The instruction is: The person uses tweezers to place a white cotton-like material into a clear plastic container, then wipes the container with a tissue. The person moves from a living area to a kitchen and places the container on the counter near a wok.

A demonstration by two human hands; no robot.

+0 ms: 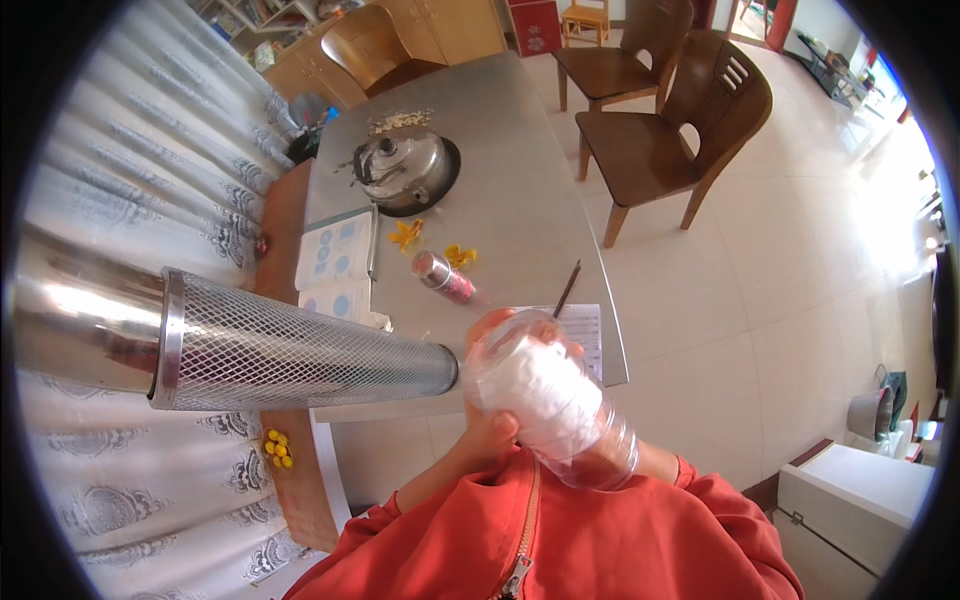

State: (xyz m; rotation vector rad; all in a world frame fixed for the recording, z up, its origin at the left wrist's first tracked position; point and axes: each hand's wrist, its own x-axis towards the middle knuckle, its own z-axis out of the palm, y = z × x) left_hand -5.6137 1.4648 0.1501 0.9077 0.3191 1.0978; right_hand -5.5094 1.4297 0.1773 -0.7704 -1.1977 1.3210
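Observation:
A clear plastic jar (pixel 521 330) is held tilted close to the red jacket's front, its ridged end towards my right sleeve. My left hand (pixel 487 420) grips it, thumb on the near side; fingertips show at its far side. Crumpled white material (pixel 544 386), cloth or paper, fills much of the jar. My right forearm runs to the ridged end and shows through the clear wall; the right hand itself is hidden, seemingly by the white material. Beyond the jar, a pink-patterned bottle (pixel 444 277) lies by yellow peel or petals (pixel 460 256), and a dark pencil (pixel 568 288) rests on a printed sheet (pixel 585 330).
A metal-mesh stovepipe guard (pixel 300 337) reaches in from the left over the grey table (pixel 510 187). A metal kettle (pixel 405 169) and open book (pixel 337 255) sit beyond. Wooden chairs (pixel 645 142) stand to the right; a brown bench (pixel 285 262) is at left.

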